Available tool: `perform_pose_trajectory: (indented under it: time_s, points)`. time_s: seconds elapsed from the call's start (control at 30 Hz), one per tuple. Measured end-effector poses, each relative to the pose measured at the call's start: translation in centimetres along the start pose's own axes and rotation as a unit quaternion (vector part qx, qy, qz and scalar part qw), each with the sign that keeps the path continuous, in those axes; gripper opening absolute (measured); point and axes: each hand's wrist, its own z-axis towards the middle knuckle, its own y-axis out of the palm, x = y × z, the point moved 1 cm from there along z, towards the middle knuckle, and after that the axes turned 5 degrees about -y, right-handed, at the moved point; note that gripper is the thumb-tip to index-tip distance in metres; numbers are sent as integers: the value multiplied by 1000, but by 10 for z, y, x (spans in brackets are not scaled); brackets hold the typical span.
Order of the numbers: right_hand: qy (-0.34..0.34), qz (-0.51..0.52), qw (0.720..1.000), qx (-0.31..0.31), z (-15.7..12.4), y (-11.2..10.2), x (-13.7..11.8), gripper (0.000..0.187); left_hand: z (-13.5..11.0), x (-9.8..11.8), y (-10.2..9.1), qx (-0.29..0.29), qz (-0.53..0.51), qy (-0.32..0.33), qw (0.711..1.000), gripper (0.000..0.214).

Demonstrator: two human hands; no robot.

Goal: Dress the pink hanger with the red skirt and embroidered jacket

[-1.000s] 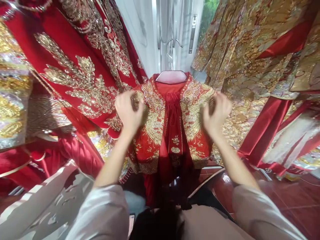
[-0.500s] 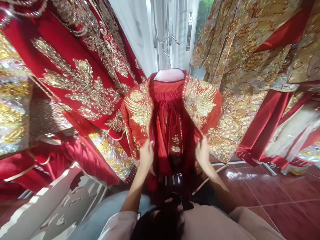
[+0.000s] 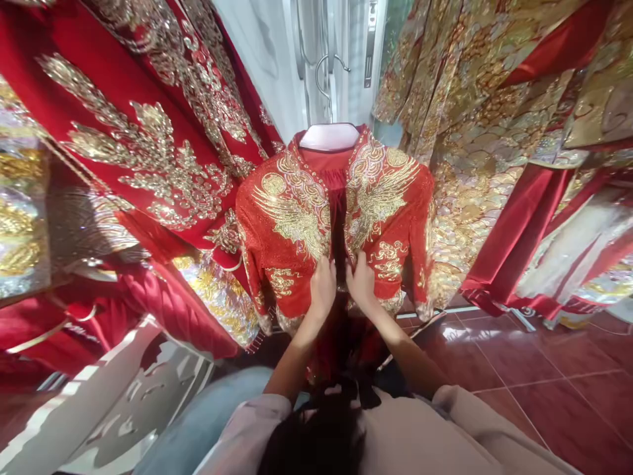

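Note:
A red jacket [image 3: 281, 218] with gold embroidered wings hangs in front of me on a pale hanger [image 3: 329, 136], its metal hook showing above the collar. My left hand [image 3: 322, 287] pinches the jacket's left front edge, and my right hand [image 3: 361, 284] grips the opposite edge. Only a narrow gap separates the two hands and the two edges. Through that gap a dark red inner garment [image 3: 338, 218] shows in part; its lower portion lies in shadow. The fingertips are partly hidden by the cloth.
On the left hangs a red garment with beaded gold sprays [image 3: 168, 165]. Gold sequined garments [image 3: 475, 165] hang on the right, with red satin cloth [image 3: 514, 231] beside them. A white cut-out panel [image 3: 133, 396] stands at lower left. Dark red tiles [image 3: 519, 356] cover the floor.
Both hands have moved inward, drawing the jacket's front edges together. The embroidered panels now cover most of the inner garment that showed widely before.

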Motion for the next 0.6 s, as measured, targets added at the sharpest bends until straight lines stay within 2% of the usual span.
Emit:
perform_pose_trajectory:
  time_s: [0.13, 0.23, 0.3, 0.37, 0.4, 0.5, 0.57, 0.6]
  points:
    - [-8, 6, 998, 67, -22, 9, 36, 43, -13, -28, 10, 52, 57, -37, 996, 28]
    - [59, -35, 994, 87, -41, 9, 68, 41, -26, -50, 10, 72, 105, -67, 990, 30]
    - [105, -40, 991, 73, -53, 5, 78, 39, -38, -61, 10, 49, 107, -89, 989, 26]
    - [119, -24, 991, 56, -69, -1, 74, 37, -57, -64, 11, 10, 88, -73, 993, 20]
    - [104, -9, 993, 52, -78, -5, 67, 35, -69, -62, 12, -7, 74, -49, 996, 17]
    - [-14, 36, 998, 58, -103, -7, 39, 32, -103, -49, 17, -21, 31, 30, 999, 16]
    - [-69, 47, 995, 50, -108, 3, 28, 31, -112, -41, 24, -18, 7, 42, 999, 17]
    - [-70, 44, 996, 38, -104, 11, 27, 31, -109, -39, 28, -20, -5, 30, 999, 16]
